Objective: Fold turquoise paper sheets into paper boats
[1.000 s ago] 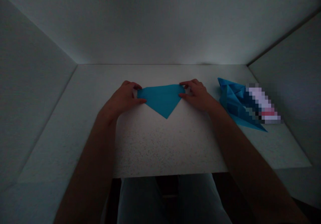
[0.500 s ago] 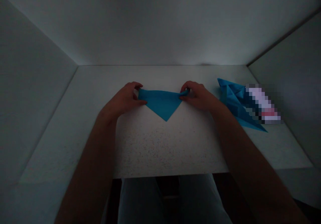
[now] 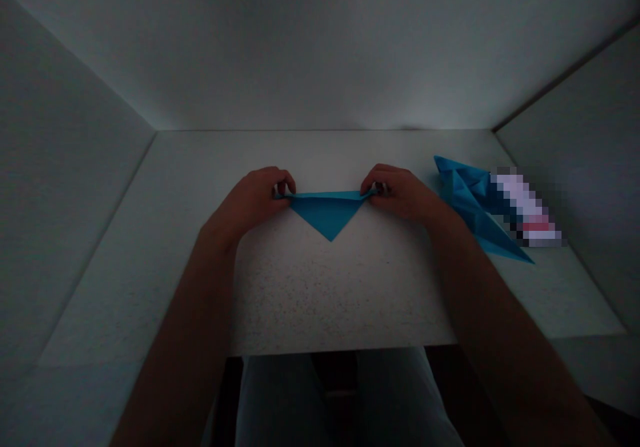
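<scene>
A blue sheet of paper [image 3: 329, 217] lies on the white table, its pointed corner toward me and a narrow folded strip along its far edge. My left hand [image 3: 267, 192] pinches the left end of that strip between thumb and fingers. At the opposite end, my right hand [image 3: 393, 188] is closed on the paper in the same way. The fingers of both hands curl over the far edge and hide the paper's side tips.
To the right sits a folded blue paper shape [image 3: 465, 197] with several points. Beside it lies a pixelated, blurred item [image 3: 525, 207] I cannot make out. White panels [image 3: 320, 67] enclose the speckled table [image 3: 320, 300] at the back and sides.
The far edge of the blue paper has come down toward me into a narrow fold. The left hand's fingers have curled over the edge, and both hands have shifted slightly.
</scene>
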Tool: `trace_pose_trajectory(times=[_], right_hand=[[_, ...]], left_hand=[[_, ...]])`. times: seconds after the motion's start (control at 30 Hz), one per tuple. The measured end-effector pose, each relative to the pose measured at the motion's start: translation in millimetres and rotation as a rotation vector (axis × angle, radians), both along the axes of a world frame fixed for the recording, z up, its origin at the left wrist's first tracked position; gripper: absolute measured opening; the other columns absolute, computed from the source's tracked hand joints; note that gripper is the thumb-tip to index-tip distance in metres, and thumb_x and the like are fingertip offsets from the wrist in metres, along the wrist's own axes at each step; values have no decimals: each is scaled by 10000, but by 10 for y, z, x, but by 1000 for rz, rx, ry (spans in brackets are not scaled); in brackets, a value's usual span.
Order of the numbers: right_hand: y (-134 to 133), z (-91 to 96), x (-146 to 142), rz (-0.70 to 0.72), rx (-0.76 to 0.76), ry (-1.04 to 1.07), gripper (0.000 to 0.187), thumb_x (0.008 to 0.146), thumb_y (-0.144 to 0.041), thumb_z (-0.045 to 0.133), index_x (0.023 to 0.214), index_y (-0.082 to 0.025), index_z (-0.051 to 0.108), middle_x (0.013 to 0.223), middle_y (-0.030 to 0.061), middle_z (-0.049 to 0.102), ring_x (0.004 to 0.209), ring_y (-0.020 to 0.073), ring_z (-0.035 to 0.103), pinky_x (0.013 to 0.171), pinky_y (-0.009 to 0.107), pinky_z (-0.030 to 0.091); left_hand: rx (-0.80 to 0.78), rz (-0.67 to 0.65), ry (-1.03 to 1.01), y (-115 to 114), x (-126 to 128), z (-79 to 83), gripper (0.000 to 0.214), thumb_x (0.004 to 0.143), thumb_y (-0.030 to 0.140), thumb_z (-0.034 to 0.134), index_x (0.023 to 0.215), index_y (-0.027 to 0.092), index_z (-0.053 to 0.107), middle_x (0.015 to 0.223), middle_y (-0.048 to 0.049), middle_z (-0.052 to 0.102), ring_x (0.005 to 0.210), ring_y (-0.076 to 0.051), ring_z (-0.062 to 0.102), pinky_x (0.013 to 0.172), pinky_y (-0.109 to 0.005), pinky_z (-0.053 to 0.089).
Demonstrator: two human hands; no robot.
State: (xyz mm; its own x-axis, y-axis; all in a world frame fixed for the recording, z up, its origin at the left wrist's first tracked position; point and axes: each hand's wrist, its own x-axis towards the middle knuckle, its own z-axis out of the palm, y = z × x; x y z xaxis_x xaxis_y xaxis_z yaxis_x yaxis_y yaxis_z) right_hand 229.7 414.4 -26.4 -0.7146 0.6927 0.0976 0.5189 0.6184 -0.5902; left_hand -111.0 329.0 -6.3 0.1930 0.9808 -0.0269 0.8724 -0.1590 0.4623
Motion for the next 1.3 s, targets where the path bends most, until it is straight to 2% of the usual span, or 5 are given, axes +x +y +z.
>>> trace_pose_trajectory(times=[0.37, 0.63, 0.93, 1.03, 1.3], right_hand=[[-46, 41, 40, 41, -26, -10, 242, 971, -456, 705, 957, -235, 802, 1135, 114, 720, 1029, 283, 687, 937, 438, 551], [-38, 19, 20, -23, -85, -59, 374, 919, -459, 779, 1221, -239, 788, 1207, 125, 684, 1019, 290, 662, 928, 455, 561], [-83, 74, 32, -28, -235, -140, 379, 824, -515, 857, 1046, -236, 727, 1018, 64, 700, 827, 224, 620, 745, 365, 502], [-100, 104, 47, -47, -236, -111, 370, 837, -495, 853, 1070, -248, 705, 902, 30, 693, 758, 212, 596, 707, 355, 471], [-112, 290, 173, -144, 279, 159, 39, 920, -279, 732, 957, -287, 736, 1069, 76, 724, 992, 294, 645, 879, 449, 502]], left_hand=[[-205, -19, -57, -137, -64, 125, 376, 896, 590, 720, 1024, 270, 869, 1019, -68, 794, 840, -226, 709, 750, -347, 543], [-176, 71, 12, -68, -52, 51, 368, 773, 444, 889, 1070, 242, 808, 1055, -79, 750, 877, -242, 700, 802, -373, 546], [-298, 90, -102, -123, -39, 55, 326, 805, 384, 859, 1065, 231, 737, 915, -38, 756, 773, -211, 696, 704, -324, 531], [-178, 33, -163, -119, -26, 63, 297, 834, 346, 842, 1096, 230, 764, 865, -14, 743, 724, -175, 656, 671, -293, 488], [353, -38, -336, -108, 27, 157, 127, 921, 390, 815, 943, 275, 866, 1023, -39, 744, 717, -139, 571, 653, -299, 464]])
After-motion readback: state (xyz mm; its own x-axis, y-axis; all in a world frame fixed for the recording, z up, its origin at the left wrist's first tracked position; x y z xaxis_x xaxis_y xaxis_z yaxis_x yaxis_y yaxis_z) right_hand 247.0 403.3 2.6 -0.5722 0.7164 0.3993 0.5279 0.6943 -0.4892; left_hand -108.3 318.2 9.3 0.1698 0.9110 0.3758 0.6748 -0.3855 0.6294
